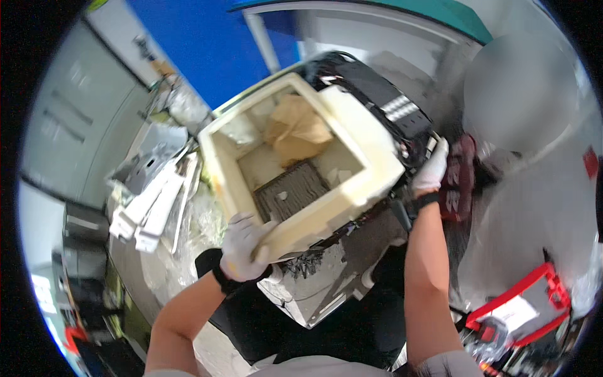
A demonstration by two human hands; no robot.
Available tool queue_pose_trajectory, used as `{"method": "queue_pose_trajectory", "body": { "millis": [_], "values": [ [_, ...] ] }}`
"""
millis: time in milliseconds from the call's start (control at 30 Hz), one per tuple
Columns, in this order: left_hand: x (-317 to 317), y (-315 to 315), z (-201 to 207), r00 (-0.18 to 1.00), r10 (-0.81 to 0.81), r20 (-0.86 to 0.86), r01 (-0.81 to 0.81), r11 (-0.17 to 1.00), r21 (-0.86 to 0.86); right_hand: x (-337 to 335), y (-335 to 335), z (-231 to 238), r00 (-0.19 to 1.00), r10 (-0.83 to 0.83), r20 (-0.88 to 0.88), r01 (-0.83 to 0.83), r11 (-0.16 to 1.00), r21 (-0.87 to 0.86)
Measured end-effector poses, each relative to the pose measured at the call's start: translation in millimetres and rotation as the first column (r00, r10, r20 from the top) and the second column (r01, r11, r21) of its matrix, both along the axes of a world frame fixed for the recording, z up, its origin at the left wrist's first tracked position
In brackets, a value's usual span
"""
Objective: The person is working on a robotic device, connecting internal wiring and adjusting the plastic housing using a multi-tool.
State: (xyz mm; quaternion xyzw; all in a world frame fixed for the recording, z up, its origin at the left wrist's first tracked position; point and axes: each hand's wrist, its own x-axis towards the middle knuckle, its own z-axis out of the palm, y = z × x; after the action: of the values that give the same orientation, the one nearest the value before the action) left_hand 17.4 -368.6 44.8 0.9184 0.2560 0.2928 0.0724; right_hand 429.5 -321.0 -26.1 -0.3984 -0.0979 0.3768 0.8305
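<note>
A cream-coloured foam box (231,213) sits tilted in front of me, its top uncovered. Inside lie crumpled brown paper (296,129) and a dark ridged block (292,193). My left hand (244,246), in a white glove, is closed over the box's near left rim, thumb pointing toward the inside. Gloved as well, my right hand (433,164) is closed at the end of a long black device (383,97) that runs along the box's right side. Part of my right fingers is hidden, and the small light piece by the fingertips is too unclear to name.
Left of the box are white plastic strips (151,210), grey parts and clear plastic wrap (210,242). A dark red bag (457,182) lies beyond my right hand. A red-framed case (524,311) stands at lower right. A large blurred pale shape (521,91) fills the upper right.
</note>
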Motion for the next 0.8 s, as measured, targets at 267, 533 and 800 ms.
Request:
{"method": "queue_pose_trajectory", "body": {
  "millis": [267,533,800],
  "values": [
    [5.6,-10.5,-18.9,0.984,0.092,-0.151,-0.093,0.996,0.003,22.3,3.8,-40.4,0.415,-0.090,0.905,0.565,0.805,-0.179],
    [-7.3,-12.7,-35.0,0.971,0.133,-0.199,-0.150,0.986,-0.070,16.6,-3.8,-19.5,0.717,-0.405,0.567,0.566,0.814,-0.135],
    [-3.8,-13.7,-34.6,0.958,0.181,-0.224,-0.201,0.977,-0.068,17.6,-6.3,-10.9,0.720,-0.477,0.505,0.610,0.781,-0.132]
  ]
}}
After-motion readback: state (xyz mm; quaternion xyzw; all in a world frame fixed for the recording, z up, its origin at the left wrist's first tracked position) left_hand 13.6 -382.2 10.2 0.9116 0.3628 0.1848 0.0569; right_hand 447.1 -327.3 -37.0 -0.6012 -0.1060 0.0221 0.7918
